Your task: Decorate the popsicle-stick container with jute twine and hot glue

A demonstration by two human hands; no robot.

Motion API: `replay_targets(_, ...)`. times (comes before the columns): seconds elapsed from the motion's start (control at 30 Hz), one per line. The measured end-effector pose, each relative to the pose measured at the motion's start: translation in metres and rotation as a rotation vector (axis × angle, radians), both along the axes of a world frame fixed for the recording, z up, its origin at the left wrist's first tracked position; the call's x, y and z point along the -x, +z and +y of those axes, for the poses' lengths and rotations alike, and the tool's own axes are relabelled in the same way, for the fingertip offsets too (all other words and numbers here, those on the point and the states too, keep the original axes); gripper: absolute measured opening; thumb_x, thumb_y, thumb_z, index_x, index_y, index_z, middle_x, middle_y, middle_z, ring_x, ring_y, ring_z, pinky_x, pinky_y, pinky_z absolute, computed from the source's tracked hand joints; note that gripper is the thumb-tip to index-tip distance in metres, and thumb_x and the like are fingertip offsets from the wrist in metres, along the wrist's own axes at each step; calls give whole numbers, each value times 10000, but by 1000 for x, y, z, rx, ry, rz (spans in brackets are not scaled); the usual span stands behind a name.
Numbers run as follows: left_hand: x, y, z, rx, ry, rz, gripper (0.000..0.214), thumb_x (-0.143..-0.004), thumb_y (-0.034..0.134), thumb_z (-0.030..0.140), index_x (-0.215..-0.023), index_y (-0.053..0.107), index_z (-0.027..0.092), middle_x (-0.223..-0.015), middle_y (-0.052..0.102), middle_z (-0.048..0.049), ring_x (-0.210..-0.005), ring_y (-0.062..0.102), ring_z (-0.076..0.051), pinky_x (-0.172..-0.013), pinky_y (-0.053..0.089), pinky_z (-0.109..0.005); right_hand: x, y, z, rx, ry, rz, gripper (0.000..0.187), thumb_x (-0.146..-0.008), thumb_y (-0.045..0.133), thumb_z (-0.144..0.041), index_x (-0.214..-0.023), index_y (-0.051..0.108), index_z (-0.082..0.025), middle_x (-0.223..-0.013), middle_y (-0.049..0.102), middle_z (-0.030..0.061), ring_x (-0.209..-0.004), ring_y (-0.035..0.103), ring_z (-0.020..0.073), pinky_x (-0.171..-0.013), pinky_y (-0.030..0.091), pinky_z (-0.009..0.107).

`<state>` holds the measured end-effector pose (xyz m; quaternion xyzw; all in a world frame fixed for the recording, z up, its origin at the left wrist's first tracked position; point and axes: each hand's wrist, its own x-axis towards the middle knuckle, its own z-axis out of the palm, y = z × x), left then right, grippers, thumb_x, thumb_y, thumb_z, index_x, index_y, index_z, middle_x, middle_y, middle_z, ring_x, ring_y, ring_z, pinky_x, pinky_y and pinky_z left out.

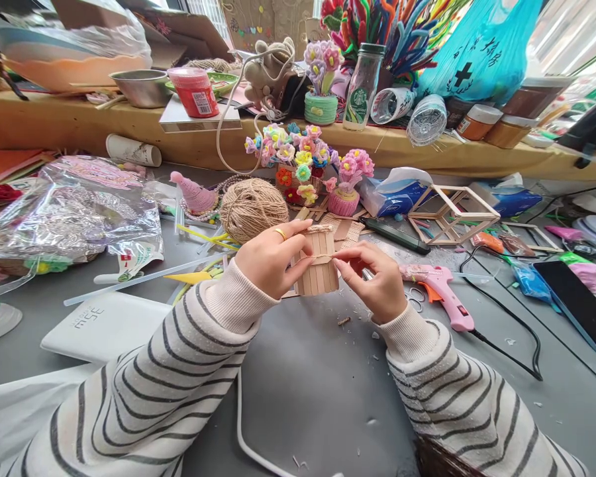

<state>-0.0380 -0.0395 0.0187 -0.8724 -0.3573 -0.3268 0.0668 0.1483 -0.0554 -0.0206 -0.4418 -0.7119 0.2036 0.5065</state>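
Observation:
A small barrel-like cup made of flat wooden sticks [318, 283] is held up above the table. My left hand [271, 260], with a ring on one finger, grips it from the left, thumb on its front. Twine runs around its top rim, and a thin strand of twine [322, 258] crosses its middle. My right hand [376, 275] pinches the strand's end at the cup's right side, finger and thumb closed. Behind my left hand sits a ball of twine [254, 209]. Inside the cup is hidden from me.
A pink glue gun [447, 291] and scissors [417, 298] lie right of my right hand, with a black cutter [397, 235] behind. A white power bank [104, 324] lies left. Crocheted flowers [302, 156], a wooden stick frame [454, 212] and a phone [579, 301] stand or lie around.

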Motion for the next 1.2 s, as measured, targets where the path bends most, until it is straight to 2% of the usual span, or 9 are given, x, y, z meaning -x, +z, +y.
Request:
replay_targets(0.27, 1, 1, 0, 2, -9, 31, 147, -822, 503, 195, -749, 623, 150, -1106, 658, -146, -1006, 633, -205, -831, 530, -307, -1, -2, 0, -21, -8, -17, 81, -786, 573, -185, -800, 653, -184, -748, 592, 24, -600, 516, 99, -498, 431, 224)
replay_targets(0.5, 2, 1, 1, -17, -6, 51, 133, -825, 499, 168, -757, 611, 144, -1102, 660, -146, -1004, 635, -212, -826, 528, -302, 1, 0, 0, -27, -10, -6, 69, -774, 580, -169, -783, 648, -170, -710, 577, 12, -547, 479, 82, -479, 415, 214)
replay_targets(0.63, 2, 1, 1, -35, -14, 51, 127, -823, 497, 151, -765, 609, 132, -1083, 666, -154, -986, 642, -217, -813, 531, -304, 2, 0, -2, 11, -4, 22, 72, -771, 580, -184, -781, 650, -166, -706, 578, 12, -551, 485, 83, -479, 417, 213)
replay_targets(0.87, 0, 0, 1, -45, -4, 33, 158, -827, 479, 150, -803, 634, 137, -1085, 667, -143, -963, 652, -199, -803, 535, -289, 2, 0, -5, 83, -5, 84, 162, -808, 510, -222, -786, 663, -176, -723, 606, 36, -675, 564, 133, -554, 446, 250)
replay_targets(1.2, 0, -1, 1, -59, -37, 26, 153, -789, 519, 170, -823, 665, 139, -1099, 649, -184, -972, 647, -236, -795, 541, -325, 2, -1, -5, 91, 20, 121, 214, -828, 470, -235, -816, 676, -177, -702, 607, 27, -598, 528, 112, -558, 436, 260)
